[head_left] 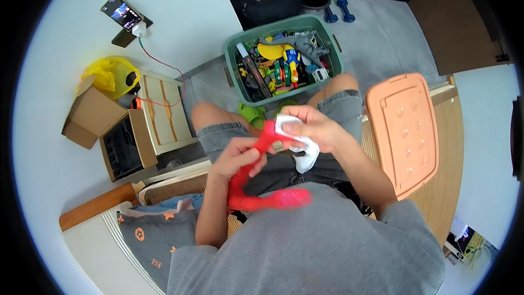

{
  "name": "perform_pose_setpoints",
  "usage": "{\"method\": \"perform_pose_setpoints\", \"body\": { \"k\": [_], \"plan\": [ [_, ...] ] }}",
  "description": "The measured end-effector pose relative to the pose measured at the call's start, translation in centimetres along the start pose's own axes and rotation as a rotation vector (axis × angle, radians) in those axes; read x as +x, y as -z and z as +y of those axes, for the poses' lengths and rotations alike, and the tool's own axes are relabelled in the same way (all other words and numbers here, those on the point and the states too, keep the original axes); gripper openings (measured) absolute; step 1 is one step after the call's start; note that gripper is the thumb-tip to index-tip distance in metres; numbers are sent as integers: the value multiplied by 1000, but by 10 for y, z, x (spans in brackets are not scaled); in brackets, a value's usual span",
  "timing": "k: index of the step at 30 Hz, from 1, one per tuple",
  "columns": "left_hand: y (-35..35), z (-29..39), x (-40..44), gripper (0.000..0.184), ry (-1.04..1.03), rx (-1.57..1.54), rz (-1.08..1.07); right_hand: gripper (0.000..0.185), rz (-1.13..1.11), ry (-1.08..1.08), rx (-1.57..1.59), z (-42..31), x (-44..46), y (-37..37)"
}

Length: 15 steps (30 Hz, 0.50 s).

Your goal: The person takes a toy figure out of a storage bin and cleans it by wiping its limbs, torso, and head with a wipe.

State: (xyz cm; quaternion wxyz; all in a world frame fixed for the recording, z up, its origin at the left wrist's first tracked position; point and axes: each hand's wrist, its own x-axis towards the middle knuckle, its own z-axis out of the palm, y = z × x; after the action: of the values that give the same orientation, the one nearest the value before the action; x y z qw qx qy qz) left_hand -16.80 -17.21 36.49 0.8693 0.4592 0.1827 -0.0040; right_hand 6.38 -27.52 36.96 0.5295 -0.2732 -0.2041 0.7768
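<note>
My left hand [239, 157] is closed round a long, bent red object [273, 200], whose exact kind I cannot make out. One broad, shiny end of it curves back across my lap in front of the grey shirt. At its upper end my right hand [314, 127] pinches a white cloth [309, 159] against the red surface. Part of the cloth hangs down below the fingers. Both hands are close together above my lap, between the knees.
A green bin [284, 100] full of mixed toys stands on the floor ahead. An orange lid [406, 131] lies at the right. To the left are an open cardboard box [143, 141], a white drawer unit [161, 112] and a phone [121, 13] with a red cable.
</note>
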Motion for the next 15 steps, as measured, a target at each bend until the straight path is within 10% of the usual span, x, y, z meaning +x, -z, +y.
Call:
{"method": "perform_pose_setpoints", "body": {
  "k": [15],
  "plan": [
    [-17, -18, 24, 36, -108, 432, 273, 25, 295, 60, -285, 5, -6, 23]
  ]
}}
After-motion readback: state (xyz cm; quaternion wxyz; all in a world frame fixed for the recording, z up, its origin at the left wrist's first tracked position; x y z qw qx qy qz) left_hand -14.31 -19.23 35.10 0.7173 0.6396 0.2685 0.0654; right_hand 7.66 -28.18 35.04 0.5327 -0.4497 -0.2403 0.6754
